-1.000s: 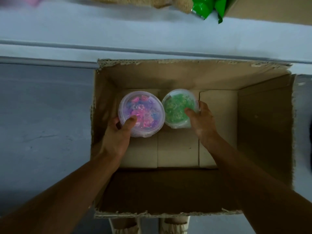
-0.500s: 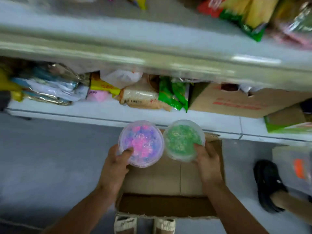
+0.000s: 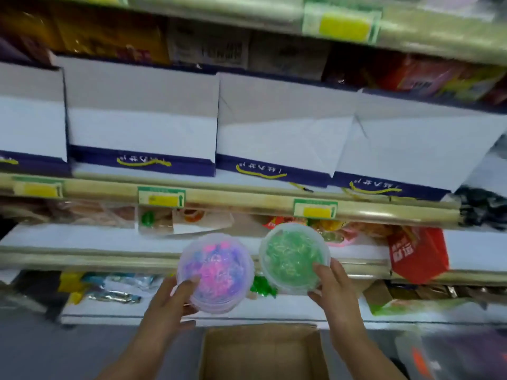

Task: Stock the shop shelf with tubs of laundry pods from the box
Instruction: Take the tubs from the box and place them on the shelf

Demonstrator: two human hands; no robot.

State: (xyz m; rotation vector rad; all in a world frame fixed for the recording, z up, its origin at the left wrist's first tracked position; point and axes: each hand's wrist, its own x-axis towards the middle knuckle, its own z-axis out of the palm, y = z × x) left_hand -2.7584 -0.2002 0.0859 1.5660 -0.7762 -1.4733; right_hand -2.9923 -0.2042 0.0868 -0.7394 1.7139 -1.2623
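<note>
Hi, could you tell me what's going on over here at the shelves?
A person is stocking shelves with tubs of laundry pods. The left hand grips a clear tub of pink and purple pods, and the right hand grips a clear tub of green pods. Both tubs are held up in front of the shelving, above the open cardboard box on the floor, and neither is on a shelf yet. The shelf above holds white and navy boxes.

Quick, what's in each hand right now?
Left hand: holding the pink and purple tub.
Right hand: holding the green tub.
</note>
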